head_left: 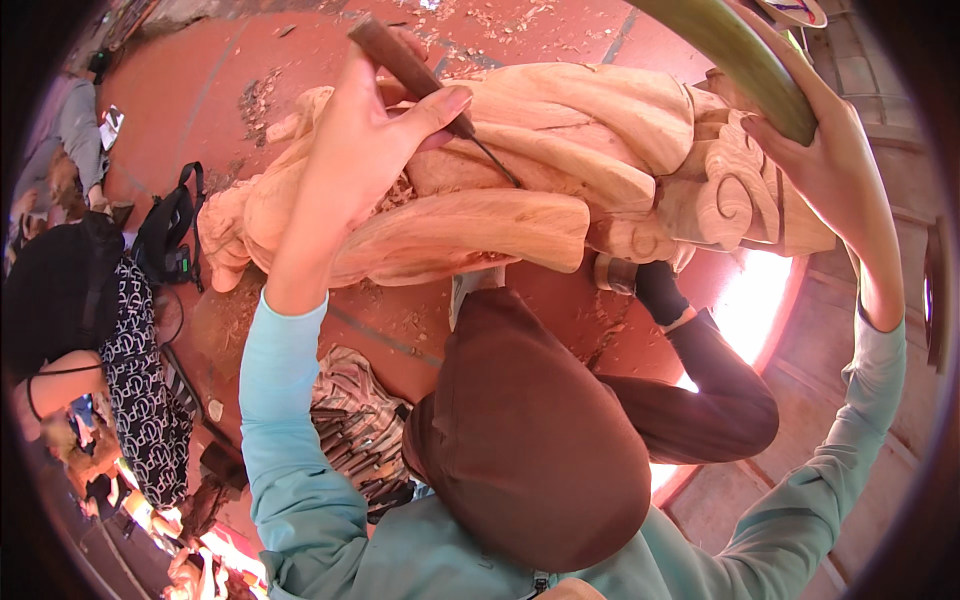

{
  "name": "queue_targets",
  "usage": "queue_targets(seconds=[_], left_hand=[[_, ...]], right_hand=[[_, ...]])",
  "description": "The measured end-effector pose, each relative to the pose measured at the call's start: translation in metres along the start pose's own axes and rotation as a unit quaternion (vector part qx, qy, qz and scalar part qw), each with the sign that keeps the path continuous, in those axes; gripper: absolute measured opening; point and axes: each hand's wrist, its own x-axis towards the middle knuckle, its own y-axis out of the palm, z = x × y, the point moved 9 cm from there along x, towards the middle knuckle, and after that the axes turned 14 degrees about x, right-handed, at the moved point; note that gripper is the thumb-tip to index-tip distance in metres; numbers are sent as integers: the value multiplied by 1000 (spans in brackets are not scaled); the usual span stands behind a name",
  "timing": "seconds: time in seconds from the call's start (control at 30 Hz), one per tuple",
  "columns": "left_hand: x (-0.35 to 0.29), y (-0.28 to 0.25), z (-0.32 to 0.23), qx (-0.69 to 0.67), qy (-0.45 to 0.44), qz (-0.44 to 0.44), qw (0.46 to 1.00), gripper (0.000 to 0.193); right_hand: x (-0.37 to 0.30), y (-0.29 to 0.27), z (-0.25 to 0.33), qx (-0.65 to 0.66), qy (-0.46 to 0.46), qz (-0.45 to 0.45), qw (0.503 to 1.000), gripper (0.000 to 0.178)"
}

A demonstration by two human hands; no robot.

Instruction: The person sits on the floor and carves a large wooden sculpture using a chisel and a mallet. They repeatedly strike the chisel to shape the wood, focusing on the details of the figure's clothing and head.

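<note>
A pale carved wooden figure (540, 110) lies across the floor in front of me, with robe-like folds along its middle and a curled scroll at its right end. My left hand (370, 130) is closed around the brown handle of a chisel (405, 62). Its thin dark blade slants down right, and the tip meets a groove between the folds. My right hand (830, 150), raised at the upper right, grips a thick, smooth green club-like stick (745, 60). The stick's far end runs out of the picture at the top.
Wood chips (262, 100) are scattered on the red tiled floor (200, 60). Several long tools (365, 440) lie on a striped cloth (355, 385) by my left arm. My brown-clothed knee (540, 430) rises centrally. A black bag (170, 235) and a seated person (60, 290) are at left.
</note>
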Motion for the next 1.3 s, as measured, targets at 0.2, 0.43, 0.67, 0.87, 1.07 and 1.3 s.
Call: queue_targets(seconds=[0.2,0.43,0.67,0.87,1.07,1.3], left_hand=[[5,37,-40,112,116,150,975,37],[5,16,-43,-139,25,250,958,36],[7,-9,-4,-23,8,88,996,37],[8,-7,-4,-25,-34,45,998,48],[12,8,0,-14,-45,84,995,36],[0,44,-58,89,141,258,952,32]], right_hand=[[-15,-11,-68,73,-79,-110,988,64],[-42,-23,-99,93,-117,-190,970,67],[-51,-34,-209,169,123,-164,964,64],[-45,-28,-278,351,180,-183,900,58],[-46,-25,-316,459,199,-195,844,54],[-40,-25,-299,411,171,-188,876,54]])
